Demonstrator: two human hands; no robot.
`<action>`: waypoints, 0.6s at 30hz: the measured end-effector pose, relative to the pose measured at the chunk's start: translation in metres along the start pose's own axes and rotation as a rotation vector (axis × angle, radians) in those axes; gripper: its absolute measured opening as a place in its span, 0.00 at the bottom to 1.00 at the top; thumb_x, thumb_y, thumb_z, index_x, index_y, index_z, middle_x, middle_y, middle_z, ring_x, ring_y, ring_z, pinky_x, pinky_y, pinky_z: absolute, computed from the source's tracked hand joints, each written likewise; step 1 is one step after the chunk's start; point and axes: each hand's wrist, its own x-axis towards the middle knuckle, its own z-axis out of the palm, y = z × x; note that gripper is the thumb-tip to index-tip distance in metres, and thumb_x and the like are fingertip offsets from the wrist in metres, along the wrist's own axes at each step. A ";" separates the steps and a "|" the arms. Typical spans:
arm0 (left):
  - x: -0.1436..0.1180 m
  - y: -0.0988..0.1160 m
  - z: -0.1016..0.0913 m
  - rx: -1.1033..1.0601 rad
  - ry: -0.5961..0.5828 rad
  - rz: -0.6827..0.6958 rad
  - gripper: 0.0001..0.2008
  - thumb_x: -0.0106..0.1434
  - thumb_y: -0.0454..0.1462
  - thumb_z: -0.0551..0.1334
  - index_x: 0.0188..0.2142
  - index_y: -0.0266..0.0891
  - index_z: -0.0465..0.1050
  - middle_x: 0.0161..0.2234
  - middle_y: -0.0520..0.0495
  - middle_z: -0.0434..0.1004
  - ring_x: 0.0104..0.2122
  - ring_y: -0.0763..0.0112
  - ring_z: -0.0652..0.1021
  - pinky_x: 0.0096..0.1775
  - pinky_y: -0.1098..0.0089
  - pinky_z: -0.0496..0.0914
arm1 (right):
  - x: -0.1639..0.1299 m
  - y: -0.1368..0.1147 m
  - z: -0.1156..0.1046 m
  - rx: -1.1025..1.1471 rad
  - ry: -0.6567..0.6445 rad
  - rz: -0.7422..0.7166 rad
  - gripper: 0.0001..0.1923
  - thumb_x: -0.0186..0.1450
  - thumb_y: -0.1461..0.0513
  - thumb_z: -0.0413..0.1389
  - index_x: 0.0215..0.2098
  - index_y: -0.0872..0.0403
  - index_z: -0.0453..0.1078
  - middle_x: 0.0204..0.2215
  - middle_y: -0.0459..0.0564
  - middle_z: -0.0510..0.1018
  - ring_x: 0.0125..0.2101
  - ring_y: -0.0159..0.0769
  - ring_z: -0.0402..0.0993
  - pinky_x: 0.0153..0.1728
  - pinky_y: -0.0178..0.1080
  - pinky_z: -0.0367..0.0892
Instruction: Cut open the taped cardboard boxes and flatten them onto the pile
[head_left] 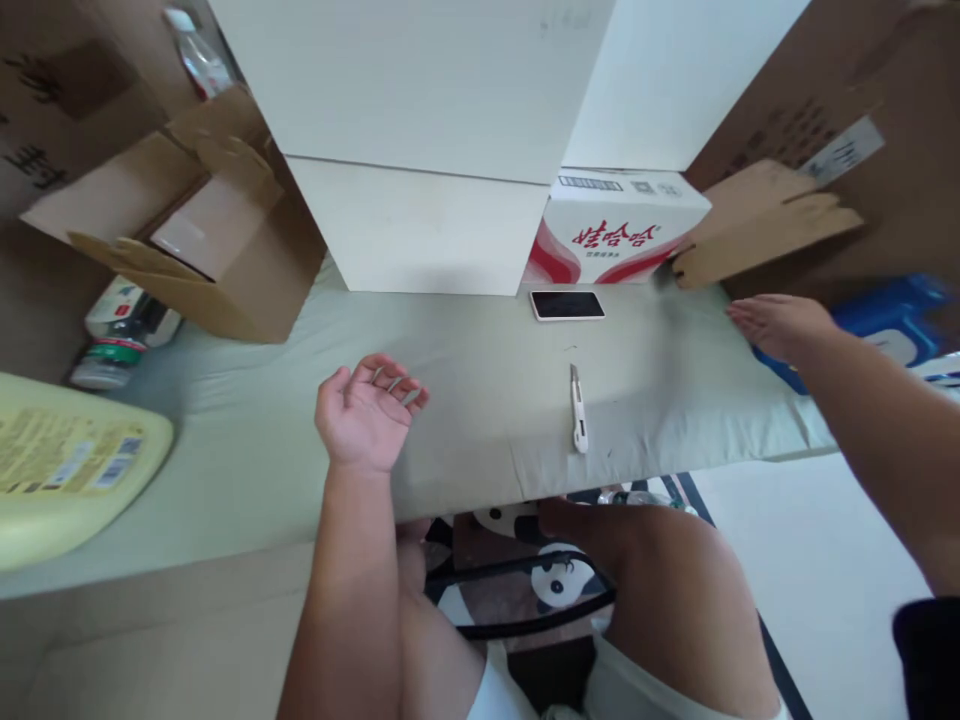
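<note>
- Your left hand (367, 412) lies palm-up on the pale cushioned surface (480, 440), fingers loosely curled and holding nothing; no object touches it.
- Your right hand (776, 325) is stretched out to the right edge of that surface, fingers apart and flat, gripping nothing, with its tips near the flap of a brown cardboard box (757, 225) and just above a blue object (892, 320) that is too blurred to name.
- The two hands are well apart, and between them lies a white utility knife (577, 410), lengthwise toward you, touched by neither hand.
- Judging from this, you are between grips: nothing is picked up yet, and the right hand is the one reaching. Any grasp at that box flap would call for closing the fingers on the cardboard edge; taking the knife would call for bringing a hand back to the middle.
- Count: one utility knife; one smartphone (567, 304), screen dark, lying flat beyond the knife; one red-and-white printed carton (622, 228) behind the phone.
- One open brown cardboard box (225, 240) stands at the left, with at least two bottles (120, 335) lying beside it.
- One large yellow container (67, 465) lies at the near left.
- Two stacked white panels or boxes (420, 150) stand behind the middle of the surface.
</note>
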 end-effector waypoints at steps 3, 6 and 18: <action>0.000 0.007 -0.003 -0.033 0.009 0.028 0.15 0.55 0.48 0.61 0.30 0.39 0.76 0.27 0.47 0.75 0.26 0.67 0.77 0.32 0.62 0.77 | -0.007 -0.016 0.060 -0.015 -0.110 0.040 0.11 0.62 0.67 0.62 0.26 0.49 0.66 0.24 0.48 0.76 0.27 0.35 0.76 0.37 0.42 0.79; -0.002 0.010 -0.007 -0.081 0.022 0.058 0.15 0.57 0.48 0.60 0.26 0.39 0.75 0.27 0.48 0.74 0.26 0.68 0.77 0.33 0.64 0.76 | -0.034 -0.031 0.133 -0.037 -0.334 0.018 0.07 0.60 0.70 0.63 0.31 0.53 0.74 0.24 0.47 0.78 0.25 0.31 0.75 0.33 0.37 0.77; 0.000 0.029 -0.027 -0.158 0.141 0.166 0.12 0.60 0.43 0.56 0.25 0.40 0.71 0.24 0.48 0.71 0.25 0.72 0.73 0.33 0.70 0.68 | -0.189 -0.230 0.399 -0.461 -0.768 -1.121 0.36 0.66 0.69 0.53 0.71 0.51 0.54 0.37 0.46 0.84 0.38 0.39 0.81 0.44 0.42 0.74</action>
